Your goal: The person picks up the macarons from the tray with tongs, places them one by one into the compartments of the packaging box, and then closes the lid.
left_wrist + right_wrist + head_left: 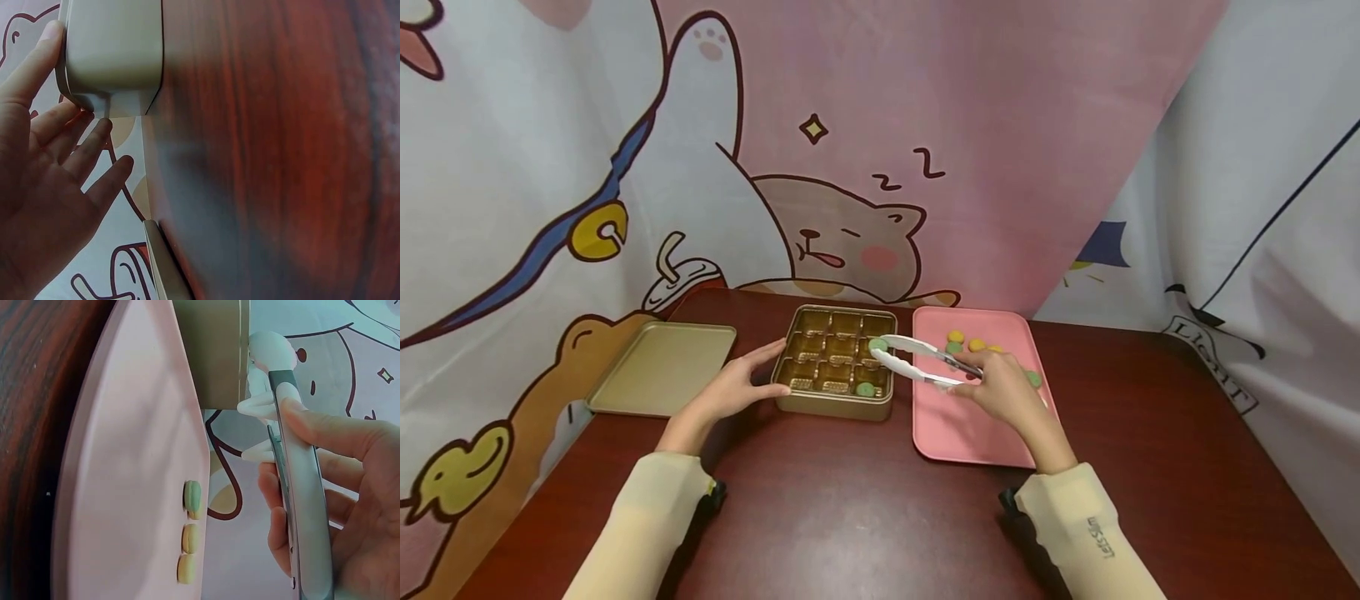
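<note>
Your right hand [1003, 387] has its grip closed around the white-headed tongs [904, 367], thumb along one arm and fingers along the other. The tong tips pinch a green macaron [877, 344] at the right-hand column of the gold tin [831, 407], by the middle row. The head view looks down on it and the right wrist view does not show the macaron, so it is hard to say whether it hangs above the compartment or touches its floor.

Your left hand [737, 387] spans the tin's left side, fingers spread and fairly straight, thumb at the near corner; keep that light contact so the tin does not slide on the surface [842, 517].

To set the macaron well, you would do best to centre it between the dividers, lower it until it rests, then ease the tongs apart only slightly, since wide arms could catch a divider or nudge the second green macaron [865, 389] in the near right compartment. Squeeze gently: the shells look as if they might crack. More macarons, such as the yellow macaron [956, 337], lie on the pink tray [970, 433] just right of the tin.
</note>
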The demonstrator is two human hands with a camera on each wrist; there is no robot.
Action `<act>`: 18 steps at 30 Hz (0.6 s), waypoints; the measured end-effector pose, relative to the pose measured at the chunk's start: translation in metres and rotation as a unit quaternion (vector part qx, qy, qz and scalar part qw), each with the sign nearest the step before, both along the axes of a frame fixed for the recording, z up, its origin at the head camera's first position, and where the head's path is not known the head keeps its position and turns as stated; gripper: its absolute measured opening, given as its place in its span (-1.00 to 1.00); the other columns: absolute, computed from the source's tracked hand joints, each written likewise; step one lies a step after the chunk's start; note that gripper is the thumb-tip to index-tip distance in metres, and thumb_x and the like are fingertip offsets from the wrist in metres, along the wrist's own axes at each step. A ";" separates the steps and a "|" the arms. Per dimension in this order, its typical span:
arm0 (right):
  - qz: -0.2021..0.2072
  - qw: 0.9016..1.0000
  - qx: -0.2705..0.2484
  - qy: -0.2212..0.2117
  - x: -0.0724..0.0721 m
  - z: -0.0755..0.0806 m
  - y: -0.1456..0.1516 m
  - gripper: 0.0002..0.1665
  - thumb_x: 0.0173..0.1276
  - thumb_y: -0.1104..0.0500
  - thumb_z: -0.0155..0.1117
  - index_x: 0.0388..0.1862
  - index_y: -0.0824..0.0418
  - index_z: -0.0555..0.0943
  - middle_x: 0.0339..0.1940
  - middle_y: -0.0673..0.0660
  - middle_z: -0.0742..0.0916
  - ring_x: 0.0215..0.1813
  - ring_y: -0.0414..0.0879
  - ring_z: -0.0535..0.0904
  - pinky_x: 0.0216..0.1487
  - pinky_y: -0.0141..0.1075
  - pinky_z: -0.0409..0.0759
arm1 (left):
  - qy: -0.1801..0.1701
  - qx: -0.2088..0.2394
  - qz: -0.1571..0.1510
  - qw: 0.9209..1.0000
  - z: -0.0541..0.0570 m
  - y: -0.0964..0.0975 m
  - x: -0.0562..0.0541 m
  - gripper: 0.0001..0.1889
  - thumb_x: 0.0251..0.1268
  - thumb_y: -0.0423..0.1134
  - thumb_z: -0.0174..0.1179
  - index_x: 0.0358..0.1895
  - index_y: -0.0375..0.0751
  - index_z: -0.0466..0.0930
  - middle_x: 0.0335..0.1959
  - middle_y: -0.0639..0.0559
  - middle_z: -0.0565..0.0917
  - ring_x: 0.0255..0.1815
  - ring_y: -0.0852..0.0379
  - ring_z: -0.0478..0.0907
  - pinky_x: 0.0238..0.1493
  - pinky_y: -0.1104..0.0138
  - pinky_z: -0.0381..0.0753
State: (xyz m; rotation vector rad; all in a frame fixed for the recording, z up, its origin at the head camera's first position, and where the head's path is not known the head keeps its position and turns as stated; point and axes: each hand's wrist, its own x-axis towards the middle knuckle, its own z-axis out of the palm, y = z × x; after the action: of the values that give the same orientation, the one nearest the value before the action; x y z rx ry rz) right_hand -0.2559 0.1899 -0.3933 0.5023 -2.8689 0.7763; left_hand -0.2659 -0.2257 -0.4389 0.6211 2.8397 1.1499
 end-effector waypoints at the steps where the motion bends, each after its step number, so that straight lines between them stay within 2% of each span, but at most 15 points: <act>1: 0.001 1.000 -0.001 -0.001 0.000 0.000 0.000 -0.38 0.08 0.13 0.60 0.16 0.25 0.69 -0.19 0.25 0.80 -0.15 0.09 0.71 -0.15 0.01 0.65 | -0.001 0.000 0.000 1.000 0.000 0.000 0.000 -0.12 0.23 -0.08 0.40 0.53 -0.34 0.18 0.57 -0.26 0.20 0.57 -0.29 0.12 0.47 -0.22 0.17; 10: 0.000 1.000 -0.019 -0.012 -0.002 0.000 0.002 -0.32 0.08 0.13 0.60 0.20 0.28 0.65 -0.17 0.26 0.79 -0.12 0.13 0.72 -0.12 0.02 0.65 | -0.001 0.000 -0.001 1.000 -0.001 -0.001 -0.001 -0.14 0.25 -0.11 0.39 0.52 -0.37 0.18 0.57 -0.27 0.20 0.57 -0.29 0.12 0.48 -0.21 0.16; 18: -0.021 0.999 -0.037 -0.031 0.002 0.005 0.017 -0.25 0.14 0.12 0.56 0.32 0.28 0.57 0.17 0.31 0.71 0.06 0.16 0.67 0.04 0.07 0.62 | -0.002 -0.001 -0.002 1.000 0.000 0.001 0.000 -0.14 0.25 -0.11 0.38 0.52 -0.36 0.18 0.56 -0.27 0.21 0.57 -0.29 0.13 0.48 -0.20 0.18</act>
State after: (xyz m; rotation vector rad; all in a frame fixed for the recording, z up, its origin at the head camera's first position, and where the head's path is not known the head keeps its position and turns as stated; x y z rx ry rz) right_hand -0.2538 0.2069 -0.3880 0.4163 -2.8842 0.9015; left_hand -0.2657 -0.2248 -0.4386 0.6237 2.8350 1.1463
